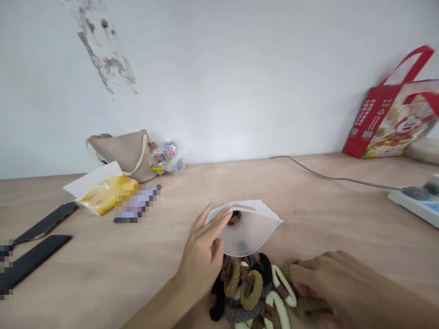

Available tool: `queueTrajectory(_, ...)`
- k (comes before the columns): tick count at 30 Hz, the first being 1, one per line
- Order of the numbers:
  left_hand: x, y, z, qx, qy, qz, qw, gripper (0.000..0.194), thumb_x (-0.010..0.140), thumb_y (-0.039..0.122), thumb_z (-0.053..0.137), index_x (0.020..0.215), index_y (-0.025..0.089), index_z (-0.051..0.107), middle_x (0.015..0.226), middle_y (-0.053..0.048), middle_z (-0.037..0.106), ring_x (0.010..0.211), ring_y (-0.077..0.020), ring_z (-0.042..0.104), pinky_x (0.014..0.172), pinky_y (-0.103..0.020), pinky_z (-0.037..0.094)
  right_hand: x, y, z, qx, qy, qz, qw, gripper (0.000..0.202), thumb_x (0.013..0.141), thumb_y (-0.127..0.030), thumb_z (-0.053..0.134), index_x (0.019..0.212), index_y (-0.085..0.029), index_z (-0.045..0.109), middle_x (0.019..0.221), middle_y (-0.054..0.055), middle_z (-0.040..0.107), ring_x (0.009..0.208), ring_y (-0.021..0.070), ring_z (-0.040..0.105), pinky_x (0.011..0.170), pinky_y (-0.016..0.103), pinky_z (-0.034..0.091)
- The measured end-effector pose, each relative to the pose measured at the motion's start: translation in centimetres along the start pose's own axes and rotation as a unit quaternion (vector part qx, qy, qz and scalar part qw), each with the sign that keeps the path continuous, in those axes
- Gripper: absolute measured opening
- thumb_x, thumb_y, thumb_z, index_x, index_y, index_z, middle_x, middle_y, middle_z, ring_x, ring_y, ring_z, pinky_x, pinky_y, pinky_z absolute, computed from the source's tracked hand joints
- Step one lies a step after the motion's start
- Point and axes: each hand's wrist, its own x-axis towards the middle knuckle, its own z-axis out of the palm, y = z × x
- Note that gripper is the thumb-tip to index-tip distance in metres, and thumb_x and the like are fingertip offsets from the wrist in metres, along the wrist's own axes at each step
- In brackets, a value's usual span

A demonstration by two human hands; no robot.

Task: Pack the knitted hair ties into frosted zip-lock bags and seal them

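Note:
A frosted white pouch [247, 233] lies with its mouth gaping toward me, and a brown hair tie [234, 218] shows inside it. My left hand [204, 249] rests at the pouch's left side, fingers apart, its fingertips on the upper edge. Just below the pouch is a pile of hair ties [252, 290] in olive, black, grey, cream and brown. At the pile's right side my right hand [322, 278] is closed, blurred, with its fingers at an olive hair tie [291, 265]; its fingertips are partly hidden.
Phones or dark flat items [34, 258], a yellow packet [106, 194], a taupe bag [125, 151] and a clear plastic bag [168, 157] are on the left. A red shopping bag [363, 121], grey cable [322, 175] and power strip [414, 208] stand right.

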Motion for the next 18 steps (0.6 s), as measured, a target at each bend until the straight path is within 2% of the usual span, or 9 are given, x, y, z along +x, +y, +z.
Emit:
queueTrajectory(4, -0.1, 0.1, 0.0, -0.002, -0.004, -0.004, 1.0, 0.063, 0.076, -0.002, 0.035, 0.131, 0.023, 0.051, 0.13, 0.001, 0.059, 0.135, -0.0214, 0.036, 0.103, -0.043, 0.046, -0.2, 1.0, 0.0, 0.006, 0.052, 0.009, 0.999, 0.017, 0.057, -0.011, 0.055, 0.063, -0.026, 0.055, 0.063, -0.004, 0.063, 0.055, 0.0165, 0.056, 0.049, 0.025, 0.031)
queueTrajectory(10, -0.3, 0.1, 0.1, -0.014, -0.012, -0.013, 1.0, 0.064, 0.075, -0.002, 0.034, 0.132, 0.023, 0.05, 0.131, 0.001, 0.057, 0.136, -0.0215, 0.034, 0.104, -0.044, 0.044, 0.4, 1.4, -0.8, -0.008, 0.1, 0.01, 0.995, 0.019, 0.06, -0.008, 0.054, 0.067, -0.025, 0.051, 0.052, -0.008, 0.053, 0.045, 0.01, 0.047, 0.045, 0.021, 0.028)
queueTrajectory(18, 0.0, 0.2, -0.1, -0.046, 0.015, -0.06, 0.997, 0.062, 0.08, 0.001, 0.037, 0.135, 0.026, 0.046, 0.136, 0.0, 0.053, 0.135, -0.0207, 0.036, 0.107, -0.041, 0.04, 0.8, 1.5, -0.9, 0.018, 0.133, -0.017, 0.991, 0.014, 0.073, -0.012, 0.054, 0.071, -0.025, 0.055, 0.062, -0.006, 0.059, 0.051, 0.0109, 0.052, 0.048, 0.022, 0.035)
